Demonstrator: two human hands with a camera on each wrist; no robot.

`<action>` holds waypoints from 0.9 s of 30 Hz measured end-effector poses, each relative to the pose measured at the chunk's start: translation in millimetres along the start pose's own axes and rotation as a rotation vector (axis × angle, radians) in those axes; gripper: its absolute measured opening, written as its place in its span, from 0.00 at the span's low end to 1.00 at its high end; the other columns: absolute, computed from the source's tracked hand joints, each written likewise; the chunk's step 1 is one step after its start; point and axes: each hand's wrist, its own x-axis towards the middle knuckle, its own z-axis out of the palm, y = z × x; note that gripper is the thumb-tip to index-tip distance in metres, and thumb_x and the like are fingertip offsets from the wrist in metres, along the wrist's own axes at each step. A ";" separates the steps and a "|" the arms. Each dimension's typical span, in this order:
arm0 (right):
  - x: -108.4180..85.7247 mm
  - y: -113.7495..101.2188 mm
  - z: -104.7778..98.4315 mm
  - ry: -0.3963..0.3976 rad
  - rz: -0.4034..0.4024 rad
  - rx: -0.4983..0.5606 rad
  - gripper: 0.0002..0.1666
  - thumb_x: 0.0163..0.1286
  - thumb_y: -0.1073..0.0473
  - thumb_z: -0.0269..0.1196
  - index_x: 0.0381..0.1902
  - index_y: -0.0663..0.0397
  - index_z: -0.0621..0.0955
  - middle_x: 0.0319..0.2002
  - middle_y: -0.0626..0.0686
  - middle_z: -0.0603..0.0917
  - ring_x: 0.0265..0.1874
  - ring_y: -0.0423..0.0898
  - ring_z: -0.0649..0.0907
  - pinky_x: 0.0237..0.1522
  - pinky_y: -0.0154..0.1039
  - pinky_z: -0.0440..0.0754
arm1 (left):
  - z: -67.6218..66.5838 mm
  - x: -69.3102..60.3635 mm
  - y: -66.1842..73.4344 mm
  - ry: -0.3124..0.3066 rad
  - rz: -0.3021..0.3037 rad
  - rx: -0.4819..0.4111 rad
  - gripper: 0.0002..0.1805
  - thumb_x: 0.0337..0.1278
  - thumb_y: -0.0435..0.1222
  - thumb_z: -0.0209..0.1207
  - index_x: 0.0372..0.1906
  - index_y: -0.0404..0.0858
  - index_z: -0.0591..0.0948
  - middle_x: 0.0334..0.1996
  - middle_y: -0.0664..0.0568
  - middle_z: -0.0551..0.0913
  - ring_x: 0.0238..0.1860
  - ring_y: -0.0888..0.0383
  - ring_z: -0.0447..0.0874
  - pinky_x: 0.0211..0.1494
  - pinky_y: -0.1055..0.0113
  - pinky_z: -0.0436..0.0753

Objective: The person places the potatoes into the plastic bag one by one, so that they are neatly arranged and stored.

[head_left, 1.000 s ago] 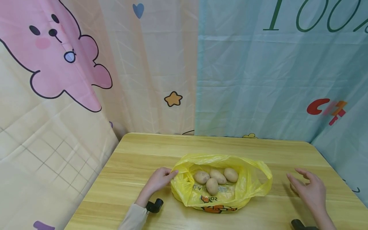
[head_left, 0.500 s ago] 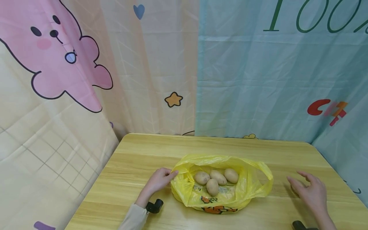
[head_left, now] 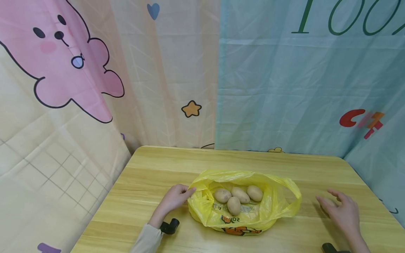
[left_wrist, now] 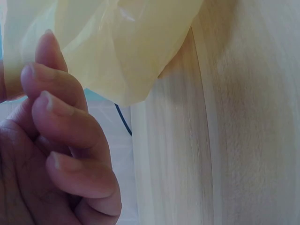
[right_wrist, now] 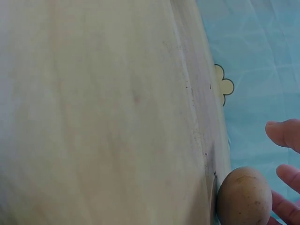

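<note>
A yellow plastic bag (head_left: 275,207) lies on the table with its mouth spread wide, and several potatoes (head_left: 234,206) rest inside. At the bag's left rim, my left hand (head_left: 174,198) pinches the plastic between thumb and forefinger. The left wrist view shows the thin plastic (left_wrist: 126,51) above that hand's curled fingers. My right hand (head_left: 345,211) hovers at the right of the table, apart from the bag, thumb and fingers spread. Beside its fingers a single potato (right_wrist: 244,197) shows in the right wrist view; in the head view the hand mostly hides it.
The wooden table (head_left: 177,158) reaches back to printed curtains (head_left: 269,88). The bag's loose handle (head_left: 294,189) loops out on its right side. A black wrist mount (head_left: 169,226) sits by the left wrist, and another (head_left: 330,248) by the right one.
Almost nothing differs. My right hand has shifted very slightly, its fingers a little lower than a second ago. The left hand, bag and potatoes stay in place.
</note>
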 end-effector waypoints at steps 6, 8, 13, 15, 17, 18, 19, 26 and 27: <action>-1.2 2.8 0.7 -0.006 -0.006 -0.041 0.35 0.62 0.48 0.66 0.53 0.74 0.72 0.50 0.77 0.70 0.48 0.70 0.69 0.47 0.60 0.64 | -0.2 -0.2 -0.2 0.003 0.002 0.002 0.26 0.67 0.51 0.51 0.15 0.41 0.72 0.10 0.59 0.65 0.14 0.63 0.61 0.19 0.70 0.62; -1.1 4.1 0.8 -0.011 -0.005 -0.049 0.35 0.62 0.48 0.66 0.53 0.74 0.72 0.50 0.77 0.70 0.48 0.70 0.70 0.47 0.60 0.64 | -0.1 -0.2 -0.2 0.006 0.002 0.004 0.26 0.67 0.51 0.51 0.15 0.40 0.72 0.10 0.59 0.65 0.14 0.63 0.61 0.19 0.70 0.62; -0.3 6.8 0.5 -0.049 0.019 -0.071 0.38 0.63 0.45 0.64 0.55 0.75 0.71 0.52 0.78 0.69 0.48 0.72 0.70 0.48 0.61 0.64 | 0.1 -0.2 -0.3 0.010 0.002 0.010 0.28 0.67 0.52 0.51 0.16 0.37 0.72 0.10 0.59 0.64 0.13 0.63 0.60 0.19 0.70 0.61; 0.0 7.4 0.3 -0.068 0.030 -0.079 0.39 0.64 0.44 0.64 0.56 0.75 0.70 0.53 0.79 0.68 0.49 0.72 0.69 0.48 0.62 0.64 | 0.2 0.0 -0.3 0.010 0.003 0.013 0.27 0.67 0.52 0.51 0.16 0.37 0.72 0.10 0.59 0.64 0.13 0.63 0.60 0.19 0.70 0.61; 0.1 7.7 0.1 -0.091 0.043 -0.086 0.40 0.64 0.43 0.63 0.56 0.75 0.69 0.54 0.79 0.67 0.50 0.73 0.68 0.49 0.63 0.63 | 0.1 0.0 -0.3 0.010 0.003 0.015 0.27 0.67 0.52 0.51 0.16 0.38 0.72 0.10 0.59 0.64 0.13 0.63 0.61 0.19 0.70 0.62; 0.0 7.8 0.0 -0.103 0.048 -0.086 0.41 0.64 0.43 0.62 0.57 0.76 0.68 0.54 0.79 0.67 0.50 0.73 0.68 0.49 0.63 0.63 | 0.1 0.0 -0.2 0.010 0.004 0.015 0.27 0.67 0.52 0.51 0.16 0.39 0.72 0.10 0.59 0.64 0.13 0.63 0.61 0.19 0.70 0.62; 0.1 7.9 -0.1 -0.114 0.054 -0.086 0.41 0.65 0.43 0.62 0.57 0.76 0.67 0.55 0.79 0.67 0.51 0.73 0.67 0.49 0.63 0.63 | 0.1 0.0 -0.1 0.009 0.003 0.014 0.27 0.67 0.52 0.51 0.16 0.39 0.72 0.10 0.59 0.64 0.13 0.63 0.61 0.19 0.70 0.62; 0.1 8.5 -0.4 -0.159 0.071 -0.092 0.43 0.65 0.41 0.61 0.58 0.76 0.65 0.57 0.79 0.65 0.52 0.74 0.66 0.49 0.64 0.63 | -0.2 -0.6 1.3 0.003 -0.001 0.006 0.25 0.67 0.51 0.51 0.15 0.42 0.72 0.10 0.59 0.64 0.14 0.63 0.61 0.19 0.70 0.61; 0.1 8.6 -0.4 -0.161 0.074 -0.095 0.44 0.65 0.41 0.60 0.58 0.76 0.65 0.57 0.79 0.65 0.52 0.74 0.66 0.49 0.64 0.63 | -0.2 -0.6 1.4 0.002 -0.002 0.005 0.25 0.67 0.50 0.51 0.16 0.42 0.72 0.10 0.59 0.64 0.14 0.63 0.61 0.19 0.70 0.61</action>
